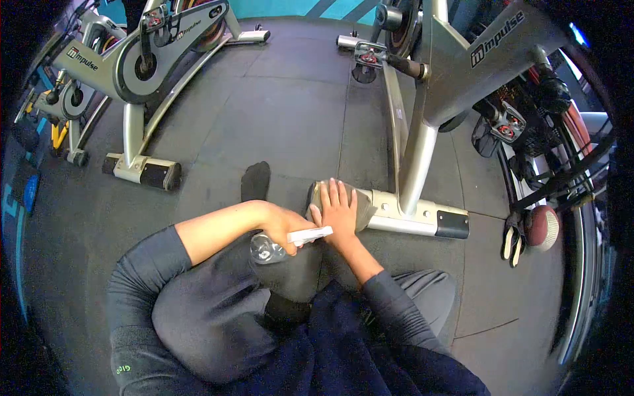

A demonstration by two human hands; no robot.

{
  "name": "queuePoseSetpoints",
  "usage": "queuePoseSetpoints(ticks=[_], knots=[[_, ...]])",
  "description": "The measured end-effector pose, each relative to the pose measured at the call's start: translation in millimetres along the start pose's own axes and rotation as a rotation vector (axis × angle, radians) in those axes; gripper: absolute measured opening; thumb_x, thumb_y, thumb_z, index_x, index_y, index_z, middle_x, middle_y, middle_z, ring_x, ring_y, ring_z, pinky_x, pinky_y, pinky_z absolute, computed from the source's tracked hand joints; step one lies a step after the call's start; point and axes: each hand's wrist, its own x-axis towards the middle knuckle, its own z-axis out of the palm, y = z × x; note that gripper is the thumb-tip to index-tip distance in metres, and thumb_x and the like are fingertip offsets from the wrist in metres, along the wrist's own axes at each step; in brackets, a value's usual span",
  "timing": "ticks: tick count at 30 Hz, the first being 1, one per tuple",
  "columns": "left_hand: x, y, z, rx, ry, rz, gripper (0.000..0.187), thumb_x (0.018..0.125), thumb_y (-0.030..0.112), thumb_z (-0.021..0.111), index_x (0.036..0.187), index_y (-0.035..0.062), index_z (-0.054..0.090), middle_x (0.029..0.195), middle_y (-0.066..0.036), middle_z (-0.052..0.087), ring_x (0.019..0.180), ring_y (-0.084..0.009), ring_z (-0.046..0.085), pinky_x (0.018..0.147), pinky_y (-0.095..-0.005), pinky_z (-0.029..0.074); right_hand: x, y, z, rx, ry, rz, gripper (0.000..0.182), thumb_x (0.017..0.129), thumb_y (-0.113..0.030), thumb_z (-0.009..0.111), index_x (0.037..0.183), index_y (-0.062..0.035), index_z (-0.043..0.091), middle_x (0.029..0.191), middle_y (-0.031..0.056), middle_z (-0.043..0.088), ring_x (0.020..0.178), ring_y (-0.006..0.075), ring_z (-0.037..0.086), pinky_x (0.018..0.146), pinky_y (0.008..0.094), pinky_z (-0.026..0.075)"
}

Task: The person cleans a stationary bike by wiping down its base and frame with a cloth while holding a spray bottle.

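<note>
My left hand (281,226) is closed around the neck of a clear bottle (265,251) with a white spray head (309,235). The bottle tilts, its transparent body below my wrist and the white head pointing right. My right hand (338,210) lies flat, fingers stretched out, on the left end of the exercise bike's floor bar (389,210). Something greyish-brown shows around that hand; whether it is a cloth or the bar's end cap I cannot tell. The spray head is close beside my right wrist.
The silver bike frame (456,66) rises ahead on the right, with a pedal (508,123) sticking out. Another bike (142,72) stands at the upper left. A dark red and white ball (543,228) lies at the right. My foot in a black sock (255,180) rests on the dark floor.
</note>
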Motion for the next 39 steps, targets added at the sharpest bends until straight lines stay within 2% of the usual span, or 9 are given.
queuePoseSetpoints(ticks=[2,4,9,13,18,22,28,36,39], knots=[[0.5,0.8,3.1,0.009,-0.007,0.007,0.057,0.075,0.018,0.071,0.122,0.0039,0.043,0.104,-0.009,0.060,0.097,-0.0222,0.059,0.085,-0.0364,0.047,22.1,3.1,3.6,0.012,0.085,-0.017,0.058,0.091,-0.047,0.037,0.136,-0.0123,0.041,0.139,0.0112,0.042,0.131,0.0271,0.035,0.109,0.0517,0.018],[-2.3,5.4,3.1,0.038,0.019,-0.028,0.054,0.074,0.019,0.071,0.118,0.0040,0.044,0.101,-0.009,0.060,0.094,-0.0221,0.059,0.083,-0.0362,0.047,49.3,5.4,-13.2,0.129,-0.279,0.052,0.054,0.090,-0.047,0.037,0.128,-0.0114,0.050,0.133,0.0108,0.050,0.123,0.0271,0.045,0.102,0.0523,0.027],[-4.0,0.2,6.2,0.061,0.017,-0.071,0.050,0.074,0.020,0.070,0.115,0.0057,0.046,0.098,-0.010,0.060,0.092,-0.0260,0.059,0.080,-0.0370,0.047,91.8,15.1,-13.2,0.235,-0.521,0.134,0.062,0.088,-0.054,0.030,0.097,-0.0066,0.069,0.099,0.0175,0.066,0.097,0.0345,0.062,0.083,0.0444,0.048],[-4.3,-10.0,9.2,0.014,0.024,-0.030,0.051,0.073,0.020,0.070,0.115,0.0057,0.046,0.098,-0.010,0.060,0.092,-0.0261,0.059,0.081,-0.0369,0.047,84.4,11.4,-7.8,0.200,-0.544,0.185,0.058,0.089,-0.052,0.031,0.102,-0.0087,0.067,0.099,0.0161,0.066,0.096,0.0326,0.062,0.085,0.0453,0.046],[-4.5,-2.4,3.8,0.052,0.012,-0.073,0.051,0.074,0.021,0.070,0.116,0.0045,0.046,0.104,-0.012,0.060,0.098,-0.0247,0.059,0.084,-0.0366,0.047,38.8,0.6,-1.4,0.159,0.034,0.050,0.046,0.088,-0.043,0.041,0.112,-0.0081,0.059,0.109,0.0116,0.061,0.105,0.0280,0.054,0.094,0.0472,0.035],[-2.6,7.8,-2.0,0.029,0.003,-0.046,0.058,0.074,0.021,0.070,0.123,0.0043,0.044,0.108,-0.013,0.060,0.102,-0.0243,0.059,0.086,-0.0366,0.047,3.9,-5.0,4.7,0.053,0.109,-0.019,0.060,0.088,-0.043,0.046,0.137,-0.0090,0.039,0.140,0.0128,0.039,0.132,0.0269,0.033,0.108,0.0468,0.022],[1.2,13.4,-1.0,0.030,0.011,-0.004,0.066,0.078,0.021,0.069,0.133,0.0053,0.036,0.111,-0.013,0.059,0.102,-0.0251,0.059,0.086,-0.0366,0.047,-50.1,28.2,-6.7,0.090,0.123,-0.047,0.065,0.087,-0.043,0.052,0.141,-0.0134,0.034,0.146,0.0124,0.032,0.137,0.0268,0.026,0.111,0.0445,0.017],[13.5,17.0,3.1,0.045,0.000,0.046,0.054,0.079,0.020,0.067,0.124,0.0050,0.041,0.109,-0.013,0.060,0.101,-0.0272,0.059,0.084,-0.0377,0.048,-5.4,60.6,-6.0,0.111,0.245,0.139,0.050,0.088,-0.042,0.047,0.127,-0.0100,0.051,0.133,0.0158,0.048,0.125,0.0288,0.042,0.108,0.0456,0.023],[16.4,15.4,4.8,0.029,-0.020,0.043,0.050,0.079,0.020,0.067,0.120,0.0049,0.043,0.109,-0.012,0.060,0.100,-0.0276,0.059,0.084,-0.0378,0.048,33.5,72.7,-13.9,0.108,-0.061,0.172,0.050,0.091,-0.046,0.037,0.115,-0.0089,0.060,0.120,0.0166,0.058,0.116,0.0286,0.051,0.105,0.0447,0.027]])
